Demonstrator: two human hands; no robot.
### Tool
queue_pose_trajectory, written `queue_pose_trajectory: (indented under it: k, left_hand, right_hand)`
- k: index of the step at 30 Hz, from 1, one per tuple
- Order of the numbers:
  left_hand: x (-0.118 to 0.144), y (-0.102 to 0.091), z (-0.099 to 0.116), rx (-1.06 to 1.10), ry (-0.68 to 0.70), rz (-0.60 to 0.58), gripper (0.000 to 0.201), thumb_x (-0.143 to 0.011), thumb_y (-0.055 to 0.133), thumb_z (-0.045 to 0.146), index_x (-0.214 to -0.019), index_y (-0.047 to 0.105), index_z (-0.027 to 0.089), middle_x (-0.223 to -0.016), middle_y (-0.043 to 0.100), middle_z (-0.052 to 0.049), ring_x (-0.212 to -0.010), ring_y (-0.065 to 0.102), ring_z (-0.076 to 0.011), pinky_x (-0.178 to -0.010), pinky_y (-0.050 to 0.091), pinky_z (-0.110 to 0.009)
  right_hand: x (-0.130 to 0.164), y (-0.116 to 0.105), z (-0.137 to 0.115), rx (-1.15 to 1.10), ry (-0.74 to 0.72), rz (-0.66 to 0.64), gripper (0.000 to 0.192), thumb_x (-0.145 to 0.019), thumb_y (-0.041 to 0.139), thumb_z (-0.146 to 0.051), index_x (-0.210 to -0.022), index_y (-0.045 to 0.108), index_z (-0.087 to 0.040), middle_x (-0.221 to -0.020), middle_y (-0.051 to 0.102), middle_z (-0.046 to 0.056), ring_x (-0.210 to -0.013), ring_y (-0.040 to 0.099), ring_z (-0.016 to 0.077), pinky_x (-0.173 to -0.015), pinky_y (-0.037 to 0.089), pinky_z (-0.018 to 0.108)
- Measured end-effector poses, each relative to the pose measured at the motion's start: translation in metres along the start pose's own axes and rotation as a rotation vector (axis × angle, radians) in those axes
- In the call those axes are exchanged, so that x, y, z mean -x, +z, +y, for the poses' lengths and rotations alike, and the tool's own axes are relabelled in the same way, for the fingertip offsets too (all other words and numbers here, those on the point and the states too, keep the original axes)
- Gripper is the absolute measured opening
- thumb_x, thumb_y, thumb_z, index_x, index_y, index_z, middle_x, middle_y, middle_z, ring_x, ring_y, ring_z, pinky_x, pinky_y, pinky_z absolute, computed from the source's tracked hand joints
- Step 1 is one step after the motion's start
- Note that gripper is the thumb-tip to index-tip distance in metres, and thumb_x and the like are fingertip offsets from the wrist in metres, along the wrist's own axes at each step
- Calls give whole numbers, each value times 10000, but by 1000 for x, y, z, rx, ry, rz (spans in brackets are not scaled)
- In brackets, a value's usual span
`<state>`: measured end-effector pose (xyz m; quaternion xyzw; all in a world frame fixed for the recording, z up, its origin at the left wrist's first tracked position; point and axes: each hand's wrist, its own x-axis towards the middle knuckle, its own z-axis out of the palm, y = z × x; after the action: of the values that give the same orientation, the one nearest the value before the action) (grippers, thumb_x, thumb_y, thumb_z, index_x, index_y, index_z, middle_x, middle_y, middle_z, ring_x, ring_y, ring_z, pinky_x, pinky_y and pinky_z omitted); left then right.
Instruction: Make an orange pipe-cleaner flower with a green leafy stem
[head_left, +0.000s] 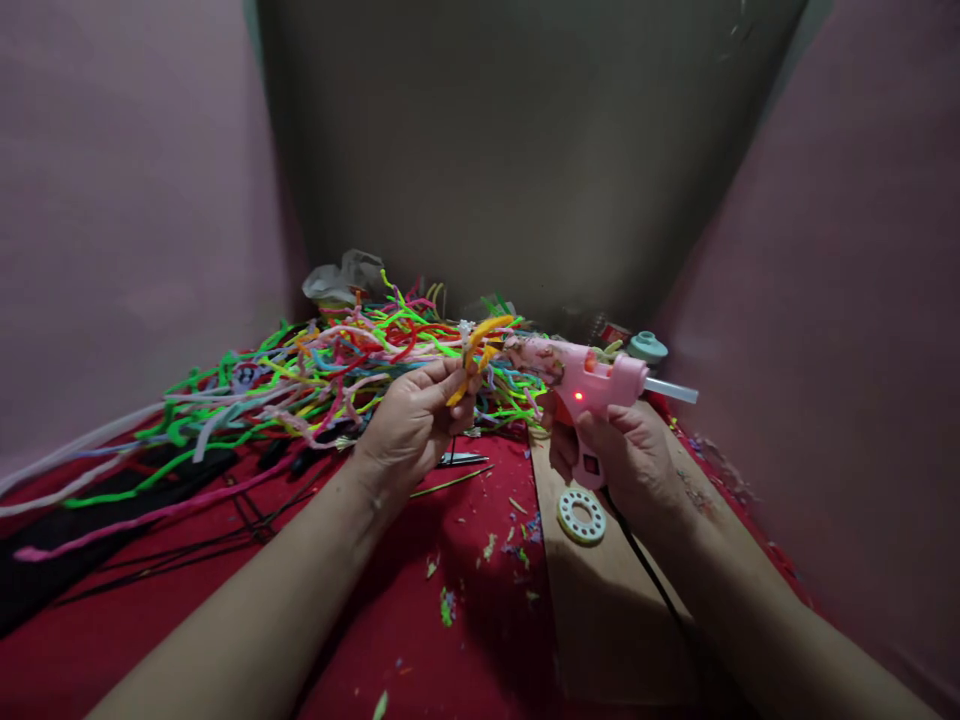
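My left hand (417, 420) pinches a bent yellow-orange pipe cleaner piece (480, 348) between thumb and fingers, held up over the red surface. My right hand (626, 455) grips the handle of a pink hot glue gun (592, 385) whose small red light is lit. The gun's nozzle points left, close to the yellow piece. A clear glue stick (670, 391) pokes out of the gun's back end. The gun's black cord (660, 590) runs down along my right forearm.
A big tangle of coloured pipe cleaners (300, 375) lies at the back left on the red cloth (420, 640). A brown board (600, 610) carries a white ring-shaped part (581, 516). Scissors (461, 459), crumpled plastic (345, 278), a teal spool (647, 347) and cut scraps lie about.
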<state>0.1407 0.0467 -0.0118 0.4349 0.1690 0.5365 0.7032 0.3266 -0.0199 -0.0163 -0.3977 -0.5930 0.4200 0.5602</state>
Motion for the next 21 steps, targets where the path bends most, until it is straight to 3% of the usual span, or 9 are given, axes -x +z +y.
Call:
queue_pose_trajectory:
  k: [14, 21]
  left_hand:
    - [1, 1, -4, -19, 5, 16, 143, -713, 703, 201, -718, 625, 81, -644, 518, 2, -457, 355, -22, -410, 249, -150]
    - [-1, -1, -7, -14, -22, 14, 166, -689, 726, 205, -743, 638, 75, -648, 555, -11, -454, 390, -22, -421, 281, -142]
  right_hand:
    - [9, -2, 9, -70, 78, 24, 365, -732, 649, -526, -719, 588, -166, -517, 477, -14, -443, 377, 86, -421, 258, 241]
    - [11, -7, 12, -15, 41, 47, 324, -773, 631, -482, -760, 612, -159, -514, 479, -19, -427, 372, 72, -403, 266, 229]
